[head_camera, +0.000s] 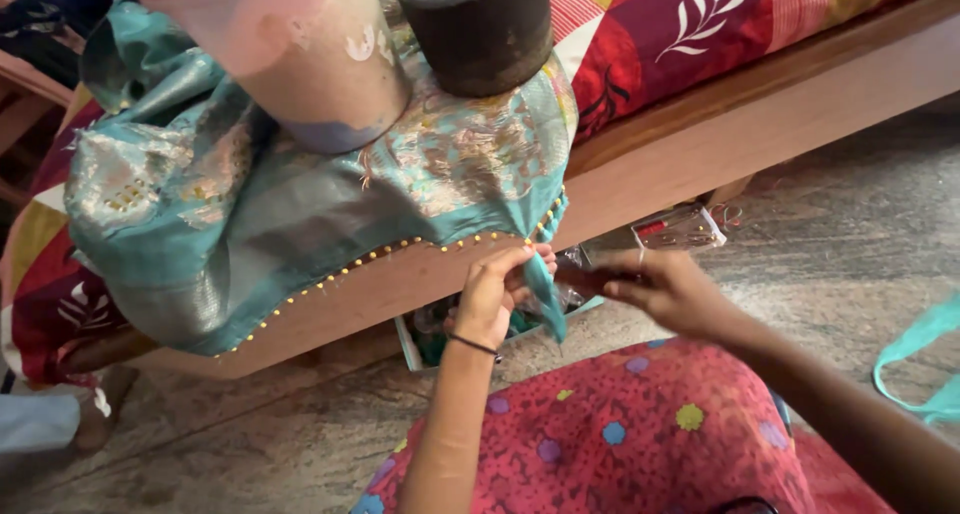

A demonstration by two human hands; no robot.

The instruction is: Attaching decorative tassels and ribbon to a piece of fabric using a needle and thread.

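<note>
1. Teal cloth (300,214) with woven gold patterning lies draped over the front edge of the bed (800,94); its long axis runs along that edge, from the bed's left end toward the middle, and its hem hangs down over the wooden side rail (760,124)
2. Yellow bead trim (400,249) follows the hem in a line that climbs from lower left to upper right and ends at the cloth's hanging corner
3. That corner comes to a narrow teal tail (545,294) pointing down toward the floor (250,444), just below the rail
4. Left hand (495,299) is clenched on the cloth at this corner, its grip pinching the tail where the bead line ends; a dark band sits on the wrist
5. Right hand (665,289) is just beside it, fingers pinched around something small and dark; what it is I cannot tell
6. Two round weights stand on the cloth on the bed: a pale cylindrical pot (320,64), and to its right a dark ring-shaped container (480,29); the contents of both are out of sight
7. Under the bed's edge, behind the hands, an open box (425,339) holds teal and dark odds, too hidden to name; a small clear case (680,229) with red bits lies on the floor near the rail
8. Grey stone floor lies open to the right, with a loose teal strip (920,359) at the far right edge
9. A pink dotted garment (620,444) covers the person's lap, close under both hands
</note>
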